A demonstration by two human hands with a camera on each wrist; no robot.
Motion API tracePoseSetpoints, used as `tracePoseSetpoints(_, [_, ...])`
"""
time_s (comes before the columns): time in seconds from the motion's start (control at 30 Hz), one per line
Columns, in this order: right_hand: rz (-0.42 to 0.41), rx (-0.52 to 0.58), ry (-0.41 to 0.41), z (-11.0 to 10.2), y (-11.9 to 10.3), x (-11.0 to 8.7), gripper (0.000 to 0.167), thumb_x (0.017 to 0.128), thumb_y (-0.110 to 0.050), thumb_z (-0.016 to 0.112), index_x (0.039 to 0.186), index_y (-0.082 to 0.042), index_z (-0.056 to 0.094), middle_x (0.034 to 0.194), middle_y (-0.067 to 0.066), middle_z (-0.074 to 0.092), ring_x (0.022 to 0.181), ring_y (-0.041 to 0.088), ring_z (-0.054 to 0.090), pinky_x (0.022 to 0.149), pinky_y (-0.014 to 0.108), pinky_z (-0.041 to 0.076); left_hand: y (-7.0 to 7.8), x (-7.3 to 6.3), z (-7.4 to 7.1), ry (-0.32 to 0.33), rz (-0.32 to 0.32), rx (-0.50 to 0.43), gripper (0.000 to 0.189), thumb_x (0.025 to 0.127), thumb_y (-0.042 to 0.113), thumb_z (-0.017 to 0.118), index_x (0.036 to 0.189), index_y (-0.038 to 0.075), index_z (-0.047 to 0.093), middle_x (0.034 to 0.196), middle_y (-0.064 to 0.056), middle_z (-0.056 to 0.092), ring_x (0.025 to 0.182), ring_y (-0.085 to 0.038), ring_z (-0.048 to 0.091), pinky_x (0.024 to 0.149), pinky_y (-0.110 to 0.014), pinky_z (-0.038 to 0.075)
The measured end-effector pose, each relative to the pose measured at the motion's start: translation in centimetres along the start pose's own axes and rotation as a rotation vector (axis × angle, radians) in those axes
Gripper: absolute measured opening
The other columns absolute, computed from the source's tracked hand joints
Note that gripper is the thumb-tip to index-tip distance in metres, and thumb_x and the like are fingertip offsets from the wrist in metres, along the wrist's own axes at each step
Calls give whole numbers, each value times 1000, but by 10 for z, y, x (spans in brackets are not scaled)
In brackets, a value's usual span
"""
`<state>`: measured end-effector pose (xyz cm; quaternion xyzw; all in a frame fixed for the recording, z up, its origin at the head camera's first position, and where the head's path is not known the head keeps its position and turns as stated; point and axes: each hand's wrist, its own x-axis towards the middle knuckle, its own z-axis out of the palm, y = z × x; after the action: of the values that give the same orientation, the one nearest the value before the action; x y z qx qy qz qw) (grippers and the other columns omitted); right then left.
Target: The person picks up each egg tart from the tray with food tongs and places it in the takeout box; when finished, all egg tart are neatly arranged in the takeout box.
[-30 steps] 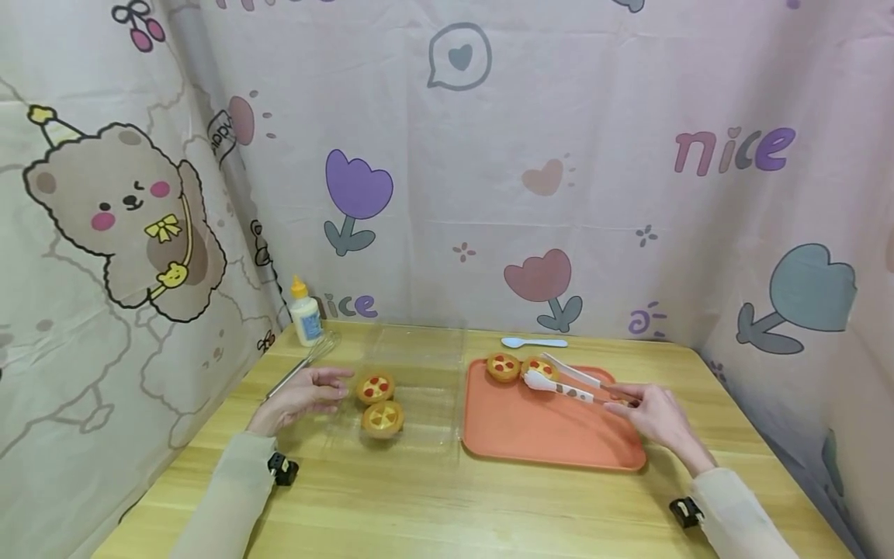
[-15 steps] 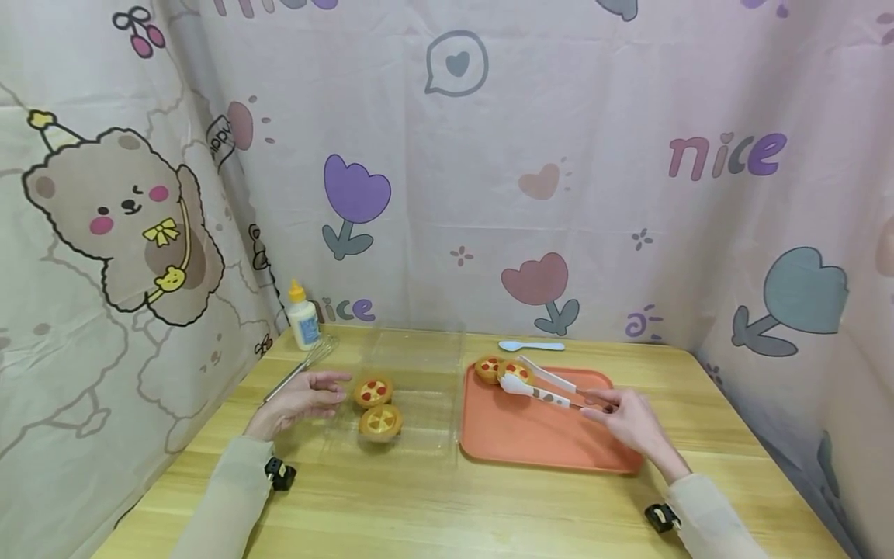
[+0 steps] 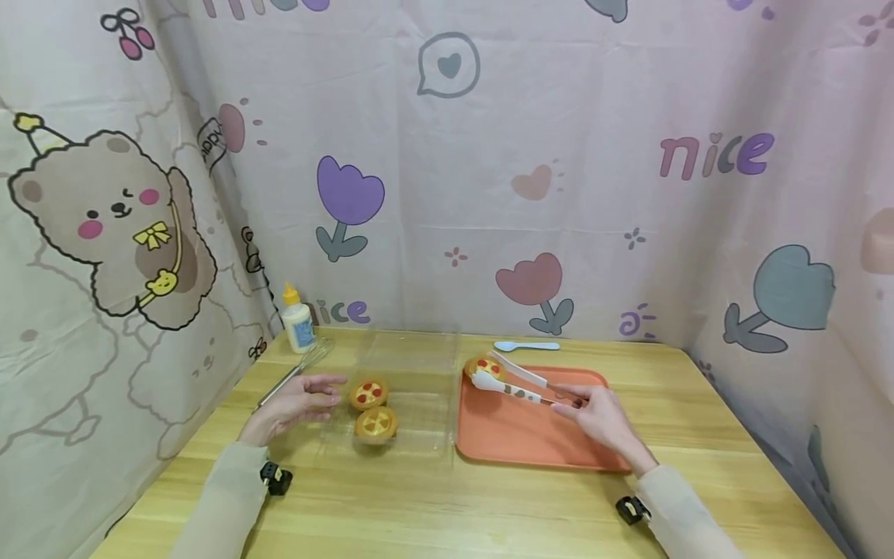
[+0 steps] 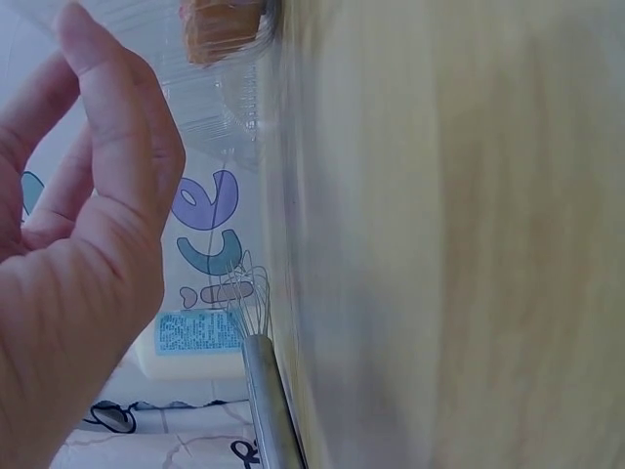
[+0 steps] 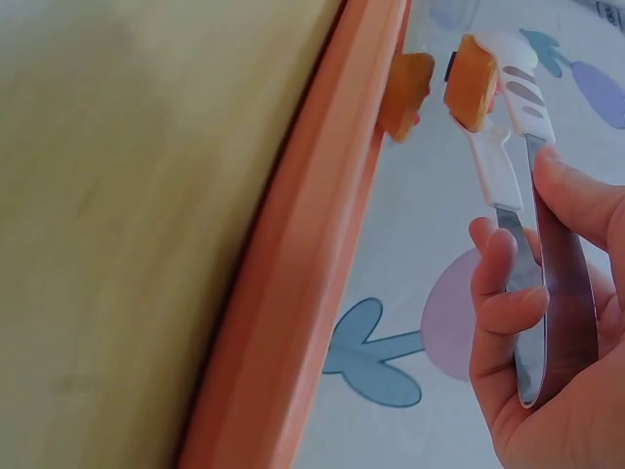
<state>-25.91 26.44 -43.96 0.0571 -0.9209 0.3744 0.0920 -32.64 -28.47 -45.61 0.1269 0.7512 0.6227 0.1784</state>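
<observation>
My right hand [image 3: 599,415] holds metal tongs [image 5: 563,293] with white paw-shaped tips. Between the tips is a small toy tart [image 5: 472,83] with red spots, raised above the orange tray [image 3: 538,439]. Another tart [image 5: 405,93] sits at the tray's far left corner, mostly hidden behind the held one in the head view. My left hand [image 3: 289,407] is empty, its fingers loosely bent beside a clear plastic container [image 3: 429,423]. Inside that container, toward its left side, are a red-spotted tart [image 3: 368,394] and a yellow-topped tart [image 3: 375,423].
A whisk [image 4: 269,391] lies left of the container, partly behind my left hand. A glue bottle [image 3: 299,326] with a yellow cap stands at the back left. Behind the tray lies a pale blue spoon [image 3: 527,345]. Printed curtains hang around the wooden table [image 3: 391,512].
My right hand has carried the tongs and the gripped tart leftward over the tray, until that tart overlaps the other one. My left hand has barely moved.
</observation>
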Motion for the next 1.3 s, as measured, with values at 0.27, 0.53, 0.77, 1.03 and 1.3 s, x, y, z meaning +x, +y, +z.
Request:
tracePoseSetpoints(0.27, [-79, 49, -15, 3, -14, 4, 39, 83, -26, 79, 121, -22, 71, 93, 2, 73, 55, 9, 42, 46, 21, 36, 0, -1, -1, -8, 8, -7, 58, 95, 8, 63, 145, -7, 37, 115, -16, 65, 93, -18, 66, 81, -32, 60])
tracePoseSetpoints(0.53, [-138, -4, -6, 8, -25, 4, 37, 82, -27, 80, 118, -20, 73, 81, -2, 71, 51, 6, 41, 45, 20, 36, 0, -1, 0, -5, 1, 3, 61, 94, 10, 65, 146, -5, 38, 120, -21, 62, 97, -22, 66, 81, -32, 59])
tracePoseSetpoints(0.77, [-135, 18, -52, 14, -36, 5, 39, 84, -30, 77, 121, -19, 71, 86, 3, 73, 49, 5, 37, 43, 20, 32, 1, -1, 0, -5, 2, -1, 61, 94, 10, 65, 145, -7, 37, 121, -22, 62, 97, -23, 66, 80, -33, 60])
tracePoseSetpoints(1.03, [-110, 31, -92, 23, -52, 9, 40, 84, -31, 77, 122, -20, 71, 70, -1, 64, 54, 7, 43, 46, 20, 33, 4, -2, 0, -17, 5, 1, 63, 93, 10, 65, 146, -8, 36, 120, -19, 63, 97, -22, 66, 81, -32, 60])
tracePoseSetpoints(1.3, [-124, 39, -102, 29, -58, 13, 39, 84, -28, 78, 121, -21, 71, 111, 6, 74, 54, 8, 46, 46, 21, 37, 4, -3, -1, -18, 14, -1, 59, 95, 8, 63, 145, -9, 36, 118, -15, 64, 97, -20, 67, 80, -32, 60])
